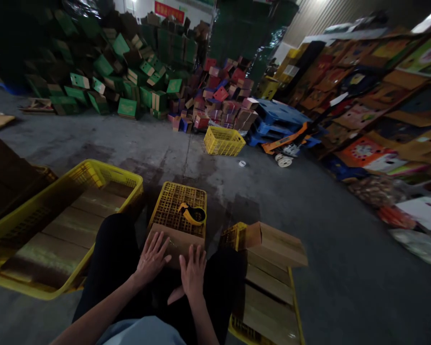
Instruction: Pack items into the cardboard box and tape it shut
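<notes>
A brown cardboard box (175, 235) lies between my knees on an upturned yellow plastic crate (172, 199). My left hand (153, 258) rests flat on the box's left part, fingers spread. On its right part lies my right hand (193, 272), fingers stretched out and the thumb pointing left. Neither hand grips anything. Just beyond the box, a yellow and black tape dispenser (193, 214) sits on the crate's grid. The near side of the box is partly hidden by my hands.
To the left, a large yellow crate (93, 165) holds several flat cartons. Another yellow crate (295, 292) with cartons stands at my right, an open carton (278, 244) on top. Ahead are a yellow basket (224, 142), heaped green boxes (127, 108), blue pallets (278, 112) and an orange pallet jack (287, 139).
</notes>
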Demonstrator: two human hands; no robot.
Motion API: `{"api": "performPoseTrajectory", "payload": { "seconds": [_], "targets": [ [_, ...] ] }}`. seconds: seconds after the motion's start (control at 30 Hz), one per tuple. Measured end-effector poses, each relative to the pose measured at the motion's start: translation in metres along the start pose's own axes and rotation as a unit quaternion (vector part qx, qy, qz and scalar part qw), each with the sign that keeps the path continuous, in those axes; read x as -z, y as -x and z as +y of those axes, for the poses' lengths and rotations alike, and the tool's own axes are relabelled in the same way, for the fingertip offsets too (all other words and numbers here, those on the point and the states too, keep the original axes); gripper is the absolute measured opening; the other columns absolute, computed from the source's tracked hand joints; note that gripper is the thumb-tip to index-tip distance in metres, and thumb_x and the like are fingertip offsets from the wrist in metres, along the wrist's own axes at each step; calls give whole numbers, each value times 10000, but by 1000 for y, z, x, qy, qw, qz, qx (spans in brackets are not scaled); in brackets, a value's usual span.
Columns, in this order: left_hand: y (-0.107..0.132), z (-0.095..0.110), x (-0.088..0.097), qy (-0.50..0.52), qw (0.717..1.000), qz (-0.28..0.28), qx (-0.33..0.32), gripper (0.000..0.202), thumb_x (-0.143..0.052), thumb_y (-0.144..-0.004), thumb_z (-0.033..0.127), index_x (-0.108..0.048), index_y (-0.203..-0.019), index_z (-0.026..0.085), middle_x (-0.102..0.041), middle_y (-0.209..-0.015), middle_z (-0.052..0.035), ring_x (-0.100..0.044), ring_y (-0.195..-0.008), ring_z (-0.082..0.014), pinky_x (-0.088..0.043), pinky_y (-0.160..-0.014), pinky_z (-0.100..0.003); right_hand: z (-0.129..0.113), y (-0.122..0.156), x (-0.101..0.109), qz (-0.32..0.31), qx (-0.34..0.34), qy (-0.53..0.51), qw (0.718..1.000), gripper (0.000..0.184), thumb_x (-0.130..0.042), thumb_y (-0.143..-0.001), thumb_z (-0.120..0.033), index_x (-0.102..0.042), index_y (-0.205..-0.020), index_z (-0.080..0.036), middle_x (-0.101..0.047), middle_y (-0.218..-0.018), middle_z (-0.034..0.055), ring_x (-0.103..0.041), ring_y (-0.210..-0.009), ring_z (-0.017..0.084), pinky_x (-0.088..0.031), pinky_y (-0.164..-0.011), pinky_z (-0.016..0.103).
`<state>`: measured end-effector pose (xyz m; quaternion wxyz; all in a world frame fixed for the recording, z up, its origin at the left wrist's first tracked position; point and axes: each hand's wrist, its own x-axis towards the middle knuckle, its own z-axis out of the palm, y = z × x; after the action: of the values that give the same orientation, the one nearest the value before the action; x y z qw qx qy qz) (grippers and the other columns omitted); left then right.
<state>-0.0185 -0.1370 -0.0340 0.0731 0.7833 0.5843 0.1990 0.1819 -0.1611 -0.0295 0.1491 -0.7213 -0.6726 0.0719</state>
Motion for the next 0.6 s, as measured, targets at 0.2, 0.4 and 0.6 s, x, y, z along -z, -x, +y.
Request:
{"api": "performPoseTrajectory", "payload": {
  "seconds": [0.2, 0.4, 0.6],
  "targets": [
    [-8, 20, -17, -56, 996, 17, -71, 628, -570, -958, 360, -405, -1559, 288, -321, -1644, -134, -316, -1503, -355, -290, -1174, -586, -13, -6, 1, -9, 3, 52, 999, 633, -419, -997, -626, -529, -1489, -244, -393, -1597, 178, -335, -1459, 473, -337, -1095, 689],
    [-7, 18, -28, -98, 990, 49, -90, 668, -564, -942, 328, -367, -1579, 285, -328, -1643, -125, -305, -1508, -340, -246, -1196, -551, -15, -9, 2, -1, 13, 76, 997, 650, -479, -958, -661, -543, -1480, -278, -424, -1580, 170, -386, -1429, 477, -350, -1102, 657],
    [-9, 20, -28, -93, 991, 45, -79, 654, -542, -942, 279, -377, -1575, 288, -338, -1640, -117, -300, -1510, -340, -198, -1210, -548, -14, -12, 7, -13, 20, 76, 997, 662, -489, -949, -678, -558, -1468, -273, -443, -1565, 183, -382, -1435, 469, -335, -1117, 659]
  ]
}}
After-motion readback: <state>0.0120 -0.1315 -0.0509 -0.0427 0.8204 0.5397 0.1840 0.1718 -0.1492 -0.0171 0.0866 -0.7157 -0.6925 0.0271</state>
